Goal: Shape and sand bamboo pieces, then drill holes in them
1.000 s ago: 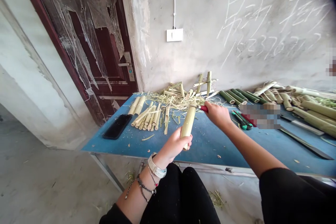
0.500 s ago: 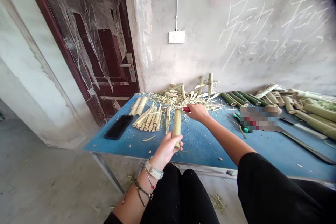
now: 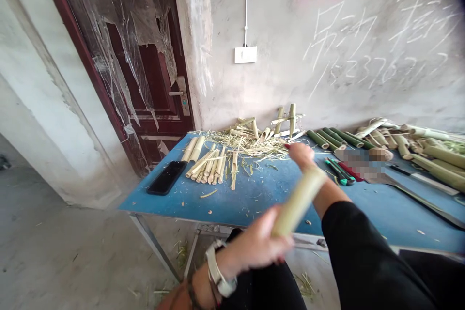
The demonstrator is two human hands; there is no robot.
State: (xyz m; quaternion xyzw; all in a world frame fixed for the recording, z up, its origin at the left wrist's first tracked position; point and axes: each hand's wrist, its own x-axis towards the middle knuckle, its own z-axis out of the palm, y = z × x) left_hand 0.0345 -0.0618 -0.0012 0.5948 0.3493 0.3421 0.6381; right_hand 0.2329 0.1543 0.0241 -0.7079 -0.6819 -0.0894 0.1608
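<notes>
My left hand (image 3: 254, 242), blurred by motion, is closed around the lower end of a peeled bamboo tube (image 3: 300, 198). The tube is tilted up to the right, off the table, and partly covers my right forearm. Over the table's far part, my right hand (image 3: 302, 154) is closed on a red-handled tool (image 3: 287, 146). Only a bit of red shows at the fingers; its blade cannot be made out. A heap of pale bamboo shavings (image 3: 250, 144) lies just left of this hand. Several thin peeled bamboo pieces (image 3: 210, 167) are bundled on the table's left part.
The blue table (image 3: 232, 208) stands against a grey wall. A black phone (image 3: 167, 178) lies at the left edge. Right of my right hand are green bamboo tubes (image 3: 327, 138), green-handled cutters (image 3: 341, 172), a long-handled blade (image 3: 425, 198) and piled bamboo (image 3: 436, 160).
My left hand has swung the bamboo tube right and toward me, from upright to slanted. The right hand with the red-handled tool has moved right, away from the tube.
</notes>
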